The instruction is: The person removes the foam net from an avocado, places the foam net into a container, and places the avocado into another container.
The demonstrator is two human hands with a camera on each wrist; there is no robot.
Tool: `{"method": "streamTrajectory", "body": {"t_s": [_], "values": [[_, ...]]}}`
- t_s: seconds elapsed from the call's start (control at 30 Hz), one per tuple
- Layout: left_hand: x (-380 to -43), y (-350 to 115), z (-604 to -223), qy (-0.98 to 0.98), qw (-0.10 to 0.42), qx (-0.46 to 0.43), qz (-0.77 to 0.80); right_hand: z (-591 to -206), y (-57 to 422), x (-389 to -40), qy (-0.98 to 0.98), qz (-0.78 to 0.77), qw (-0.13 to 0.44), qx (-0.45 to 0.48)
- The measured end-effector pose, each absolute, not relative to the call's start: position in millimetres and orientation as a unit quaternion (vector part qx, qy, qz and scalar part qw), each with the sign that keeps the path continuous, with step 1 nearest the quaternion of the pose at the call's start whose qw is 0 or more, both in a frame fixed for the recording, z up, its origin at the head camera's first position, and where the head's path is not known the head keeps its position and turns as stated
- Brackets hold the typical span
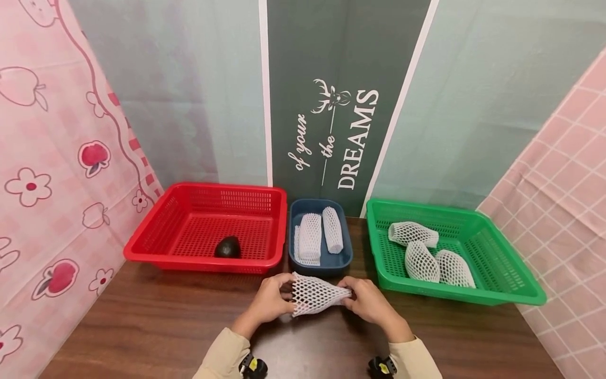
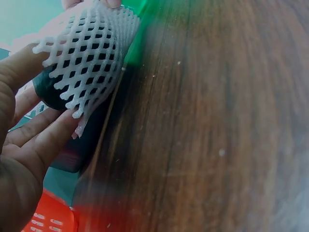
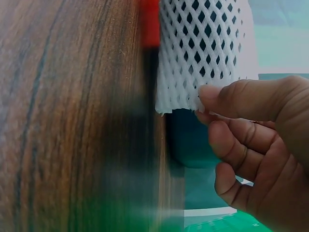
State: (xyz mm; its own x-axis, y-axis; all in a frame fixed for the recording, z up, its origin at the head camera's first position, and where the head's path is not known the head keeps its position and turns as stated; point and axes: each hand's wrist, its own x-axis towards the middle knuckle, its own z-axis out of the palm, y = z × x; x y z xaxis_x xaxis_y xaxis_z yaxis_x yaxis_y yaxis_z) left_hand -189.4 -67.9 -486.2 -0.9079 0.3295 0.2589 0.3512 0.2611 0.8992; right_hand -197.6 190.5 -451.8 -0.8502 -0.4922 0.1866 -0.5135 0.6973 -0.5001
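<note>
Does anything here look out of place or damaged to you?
Only the backdrop lettering stands out: it runs sideways, climbing from bottom to top, perhaps hung turned on its side. I see no spill on the table, and the white net sleeve between the left hand and right hand shows no obvious tear.

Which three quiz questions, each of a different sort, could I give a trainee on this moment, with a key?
1. Count: how many netted pieces lie in the green basket?

2. Multiple choice: in the head view, where does the right hand pinch the net sleeve?
A) At its wide mouth
B) At its narrow end
C) At its middle

3. True or false: the dark fruit in the red basket has no net on it.

Key:
1. Three.
2. B.
3. True.
</note>
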Motion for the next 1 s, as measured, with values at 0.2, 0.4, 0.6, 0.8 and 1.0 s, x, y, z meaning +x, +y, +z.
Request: {"method": "streamTrajectory", "body": {"t_s": [0.2,0.4,0.6,0.8,1.0], "values": [[-188.5,-70.5,-486.8,-0.773,0.001,-0.214,-0.597,-452.1,192.8,-196.7,-0.921,0.274,0.022,0.275],[-183.4,-73.2,-471.3,-0.771,-0.003,-0.209,-0.601,-451.9,195.7,-198.0,-0.923,0.268,0.030,0.273],[-175.5,-77.8,-445.3,-0.767,-0.012,-0.215,-0.605,-449.9,196.7,-198.2,-0.924,0.272,0.025,0.269],[-184.3,-83.1,-461.7,-0.764,-0.019,-0.210,-0.610,-451.0,199.5,-198.2,-0.927,0.269,0.022,0.261],[-177.8,-88.4,-449.5,-0.761,-0.038,-0.202,-0.615,-451.8,204.6,-197.6,-0.930,0.263,0.019,0.255]]}}
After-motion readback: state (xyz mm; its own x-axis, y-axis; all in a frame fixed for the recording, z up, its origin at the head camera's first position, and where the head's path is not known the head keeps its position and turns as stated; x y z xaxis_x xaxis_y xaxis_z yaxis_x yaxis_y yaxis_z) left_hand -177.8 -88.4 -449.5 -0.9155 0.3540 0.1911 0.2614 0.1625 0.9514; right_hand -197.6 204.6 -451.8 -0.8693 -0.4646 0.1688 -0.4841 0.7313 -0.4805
